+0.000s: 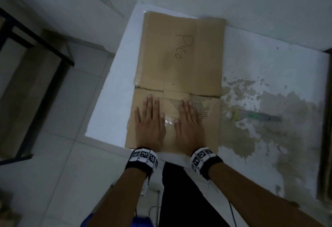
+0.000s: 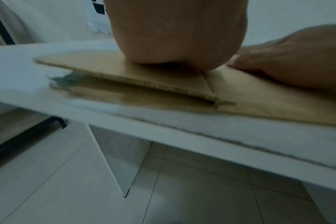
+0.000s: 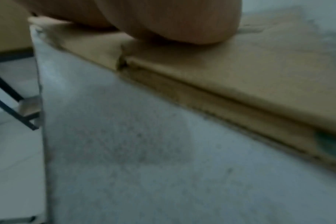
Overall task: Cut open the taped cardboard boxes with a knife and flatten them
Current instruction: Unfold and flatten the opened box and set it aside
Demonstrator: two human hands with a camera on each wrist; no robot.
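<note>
We press our left hand and right hand, both flat, on the box's near end; its long side runs away from us.

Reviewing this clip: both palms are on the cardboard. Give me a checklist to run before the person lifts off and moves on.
1. Flattened cardboard box lies flat on the white table: ok.
2. Left hand and right hand press the near flap with straight fingers: ok.
3. Near left flap edge fully down: not ok, left wrist view shows a gap.
4. Knife clear of both hands: ok.
5. Blade retracted: cannot tell.
</note>
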